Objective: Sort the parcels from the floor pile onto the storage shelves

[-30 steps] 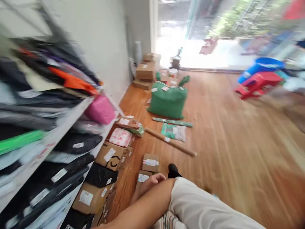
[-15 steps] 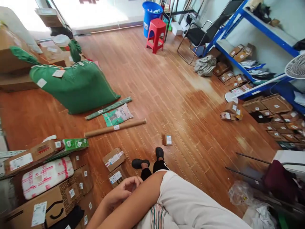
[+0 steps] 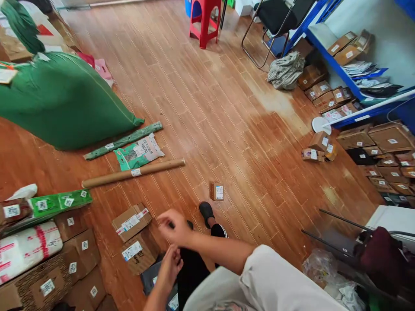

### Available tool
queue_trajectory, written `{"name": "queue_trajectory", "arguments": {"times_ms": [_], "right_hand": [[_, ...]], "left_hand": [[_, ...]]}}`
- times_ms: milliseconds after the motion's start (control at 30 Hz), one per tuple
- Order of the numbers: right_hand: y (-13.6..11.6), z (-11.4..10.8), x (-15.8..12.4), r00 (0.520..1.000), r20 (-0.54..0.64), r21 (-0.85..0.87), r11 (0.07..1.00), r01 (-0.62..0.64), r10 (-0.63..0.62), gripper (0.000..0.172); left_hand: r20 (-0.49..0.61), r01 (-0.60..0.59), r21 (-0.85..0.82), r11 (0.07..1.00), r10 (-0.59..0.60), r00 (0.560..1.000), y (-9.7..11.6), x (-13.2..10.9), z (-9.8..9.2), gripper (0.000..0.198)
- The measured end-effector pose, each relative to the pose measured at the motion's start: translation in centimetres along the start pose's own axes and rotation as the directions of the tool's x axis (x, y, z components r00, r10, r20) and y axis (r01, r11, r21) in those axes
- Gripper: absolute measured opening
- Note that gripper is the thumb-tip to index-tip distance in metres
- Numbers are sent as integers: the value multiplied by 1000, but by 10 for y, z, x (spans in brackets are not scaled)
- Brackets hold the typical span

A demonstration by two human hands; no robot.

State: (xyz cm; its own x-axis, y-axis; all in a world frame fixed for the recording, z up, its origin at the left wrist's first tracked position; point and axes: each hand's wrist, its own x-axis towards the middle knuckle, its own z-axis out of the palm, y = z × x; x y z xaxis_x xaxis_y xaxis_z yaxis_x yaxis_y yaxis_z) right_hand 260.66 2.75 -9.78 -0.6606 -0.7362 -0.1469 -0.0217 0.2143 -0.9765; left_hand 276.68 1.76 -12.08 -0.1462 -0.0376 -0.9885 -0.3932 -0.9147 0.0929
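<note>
My right hand [image 3: 175, 228] reaches across to the left of my legs, its fingers loosely curved and a gap showing between thumb and fingers. Just below it, my left hand [image 3: 170, 265] is half curled with the palm partly hidden. I see nothing held in either one. Nearest to them on the floor are a flat carton [image 3: 131, 221] with a shipping label and a brown box [image 3: 140, 255] below it. Dark grey parcels [image 3: 151, 274] with labels lie partly behind my left hand. A small labelled box [image 3: 217, 191] stands on the floor beyond my shoe.
To the left lie a long cardboard tube [image 3: 155, 168], a green-and-white bag [image 3: 139, 151], a green wrapped tube [image 3: 129, 139] and a bulging green sack [image 3: 68, 103]. Stacked parcels [image 3: 81, 250] fill the lower left. A red stool [image 3: 205, 21], black chair [image 3: 275, 21] and blue shelf [image 3: 346, 77] stand farther off.
My view has tilted down and turned left. My right arm has swung forward, bringing its hand out over my left hand. The boxes on the floor have stayed put.
</note>
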Motion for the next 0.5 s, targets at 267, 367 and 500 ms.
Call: {"name": "queue_trajectory", "arguments": {"times_ms": [267, 367, 500], "right_hand": [[442, -150, -30, 395, -593, -157, 380, -911, 701, 83], [570, -164, -44, 264, -623, -151, 218, -964, 736, 118], [685, -163, -39, 175, -674, -161, 88, -983, 718, 147]], "left_hand": [[85, 273, -772, 574, -332, 940, -147, 193, 76, 16], [168, 359, -826, 434, -419, 893, -197, 253, 84, 18], [134, 347, -811, 471, -427, 894, -230, 316, 56, 22]]}}
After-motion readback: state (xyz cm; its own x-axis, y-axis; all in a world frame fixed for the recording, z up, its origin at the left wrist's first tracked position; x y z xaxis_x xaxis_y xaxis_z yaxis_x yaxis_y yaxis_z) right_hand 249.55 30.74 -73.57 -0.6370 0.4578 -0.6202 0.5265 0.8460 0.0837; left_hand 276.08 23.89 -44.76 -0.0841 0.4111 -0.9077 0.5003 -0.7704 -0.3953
